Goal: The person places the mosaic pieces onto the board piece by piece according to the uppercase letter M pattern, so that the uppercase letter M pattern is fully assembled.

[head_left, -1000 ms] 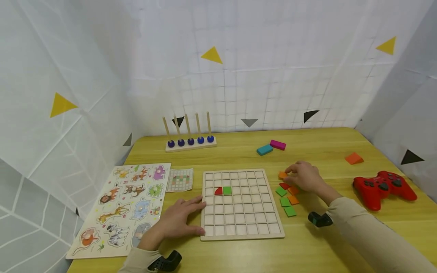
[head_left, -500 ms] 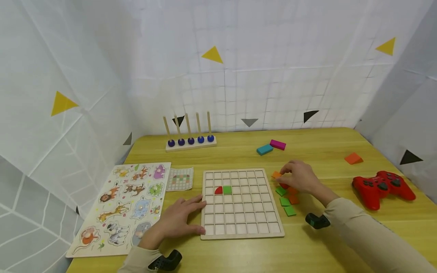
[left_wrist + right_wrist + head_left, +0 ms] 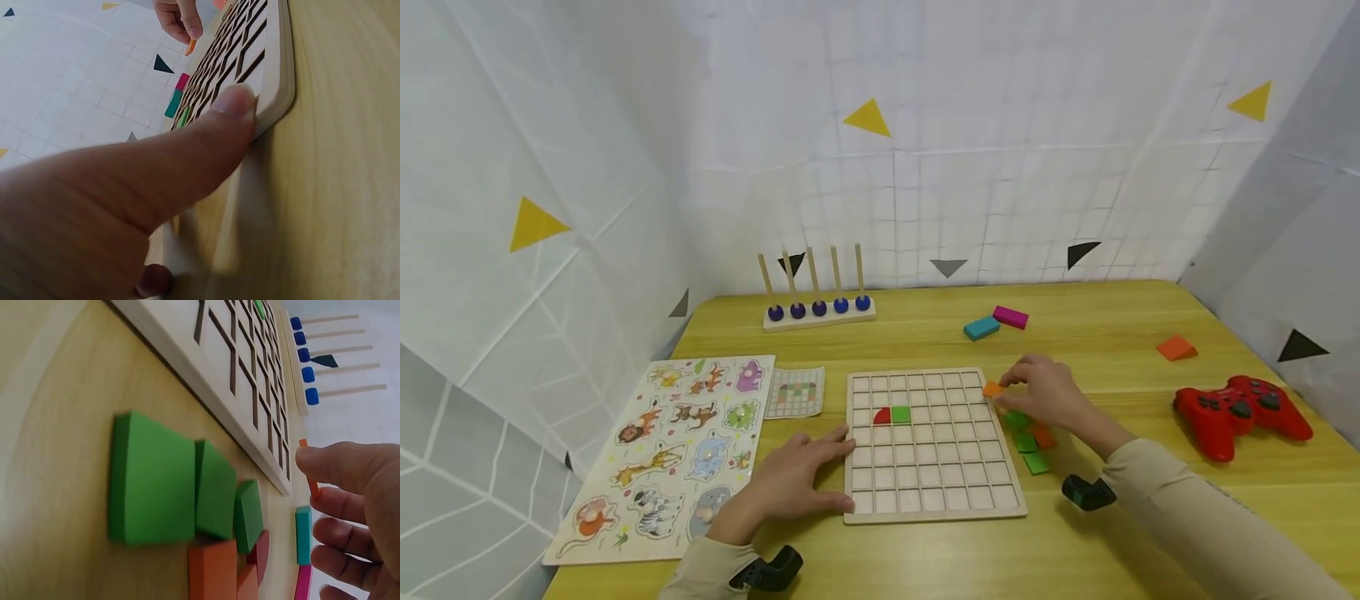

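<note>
Between right thumb and index finger, my right hand (image 3: 1045,392) pinches an orange square tile (image 3: 992,389) beside the right edge of the wooden grid board (image 3: 917,479), near its far corner. In the right wrist view, that tile (image 3: 311,475) is seen edge-on. My left hand (image 3: 797,479) rests along the board's left edge, fingers extended, and its thumb (image 3: 231,106) touches the near corner. A red quarter-circle piece (image 3: 882,416) and a green square tile (image 3: 901,414) sit side by side in the grid. Loose green tiles (image 3: 1036,462), orange tiles (image 3: 212,569) and a red piece (image 3: 261,556) lie right of the board.
At left lie an animal puzzle board (image 3: 700,458) and a small pattern card (image 3: 796,393). Behind stands a peg rack (image 3: 820,317) with blue beads. Teal (image 3: 982,328) and magenta (image 3: 1011,317) blocks lie farther back; a red game controller (image 3: 1243,412) and orange wedge (image 3: 1177,348) are at right.
My right hand has moved left with the orange tile, from the loose pile to the board's right edge. The left hand stays at the board.
</note>
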A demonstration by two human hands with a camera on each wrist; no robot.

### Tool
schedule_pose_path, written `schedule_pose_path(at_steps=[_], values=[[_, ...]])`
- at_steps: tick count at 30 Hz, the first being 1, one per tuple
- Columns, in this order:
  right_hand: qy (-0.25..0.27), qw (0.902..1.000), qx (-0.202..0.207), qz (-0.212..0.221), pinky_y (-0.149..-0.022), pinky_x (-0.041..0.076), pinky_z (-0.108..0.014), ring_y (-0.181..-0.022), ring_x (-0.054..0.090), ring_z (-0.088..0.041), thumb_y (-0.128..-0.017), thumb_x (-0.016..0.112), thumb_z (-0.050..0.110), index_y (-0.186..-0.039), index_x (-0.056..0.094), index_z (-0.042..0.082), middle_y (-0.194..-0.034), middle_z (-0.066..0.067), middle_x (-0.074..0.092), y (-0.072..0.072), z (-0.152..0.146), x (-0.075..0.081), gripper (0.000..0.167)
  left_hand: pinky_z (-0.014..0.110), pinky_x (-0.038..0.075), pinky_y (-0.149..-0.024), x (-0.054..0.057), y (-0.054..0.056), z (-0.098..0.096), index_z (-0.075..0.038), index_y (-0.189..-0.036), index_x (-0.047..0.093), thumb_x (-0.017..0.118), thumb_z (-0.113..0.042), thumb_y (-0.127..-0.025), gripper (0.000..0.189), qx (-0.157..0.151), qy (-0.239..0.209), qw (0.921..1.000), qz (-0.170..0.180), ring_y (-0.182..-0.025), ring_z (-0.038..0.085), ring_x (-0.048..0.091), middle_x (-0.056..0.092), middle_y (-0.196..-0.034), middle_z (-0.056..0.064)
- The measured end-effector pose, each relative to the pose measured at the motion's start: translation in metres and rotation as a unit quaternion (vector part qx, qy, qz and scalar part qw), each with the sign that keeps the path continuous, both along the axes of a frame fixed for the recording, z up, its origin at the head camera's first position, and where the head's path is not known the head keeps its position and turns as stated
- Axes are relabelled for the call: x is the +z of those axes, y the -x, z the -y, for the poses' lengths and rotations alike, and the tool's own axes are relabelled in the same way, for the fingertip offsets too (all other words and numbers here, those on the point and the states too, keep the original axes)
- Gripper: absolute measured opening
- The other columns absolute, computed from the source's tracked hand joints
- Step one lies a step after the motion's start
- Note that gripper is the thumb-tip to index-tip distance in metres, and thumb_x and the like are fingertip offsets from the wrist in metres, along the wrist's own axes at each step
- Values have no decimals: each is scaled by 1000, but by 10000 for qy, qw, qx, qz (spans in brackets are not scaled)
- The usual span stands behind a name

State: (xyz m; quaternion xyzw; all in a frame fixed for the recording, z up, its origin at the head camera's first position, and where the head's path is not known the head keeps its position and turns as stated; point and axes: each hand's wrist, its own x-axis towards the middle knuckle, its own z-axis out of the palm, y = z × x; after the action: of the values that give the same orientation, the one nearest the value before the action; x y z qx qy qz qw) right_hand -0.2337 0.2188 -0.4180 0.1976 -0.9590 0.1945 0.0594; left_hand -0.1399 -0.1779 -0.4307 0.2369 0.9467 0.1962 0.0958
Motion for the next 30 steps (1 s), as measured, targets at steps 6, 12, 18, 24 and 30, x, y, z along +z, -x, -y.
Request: schedule_pose_path(at_steps=[6,12,18,24,30], values=[[168,9988,447,56,-73,47,-39,-88,59,-24,-84,77,25,-91,79,11,-96,-7,66,-6,17,-1,16,26,33,-65,-1,-4,0,-28,-143,52,70,-67,-76,80,51,-43,10000,72,-94,14,43,38,-159,-4],[192,9974,685,-106,-82,46,-45,-91,59,-23,-81,80,27,-90,75,14,-95,-2,67,-10,30,-3,16,27,33,-65,0,-4,-1,-28,-144,51,69,-67,-77,80,5,-47,9999,110,-95,16,44,37,-160,-4],[102,9953,943,-168,-80,45,-41,-88,58,-19,-81,80,29,-90,76,15,-94,0,66,-9,40,-7,16,27,34,-66,0,-1,-1,-27,-144,51,69,-67,-77,80,-23,16,10000,69,-99,17,46,37,-159,-3],[206,9853,1553,-677,-68,43,-28,-78,55,-15,-82,79,21,-91,79,10,-88,-1,64,-8,52,-12,14,28,35,-67,2,-1,0,-27,-144,52,70,-66,-77,80,-22,-10,10000,54,-102,19,48,38,-159,-2],[200,9844,1615,-662,-69,42,-28,-79,53,-13,-81,80,24,-93,79,12,-88,0,64,-10,69,-13,17,28,36,-67,3,0,0,-27,-144,52,70,-65,-77,79,-42,-12,10000,23,-101,18,48,38,-159,-3]])
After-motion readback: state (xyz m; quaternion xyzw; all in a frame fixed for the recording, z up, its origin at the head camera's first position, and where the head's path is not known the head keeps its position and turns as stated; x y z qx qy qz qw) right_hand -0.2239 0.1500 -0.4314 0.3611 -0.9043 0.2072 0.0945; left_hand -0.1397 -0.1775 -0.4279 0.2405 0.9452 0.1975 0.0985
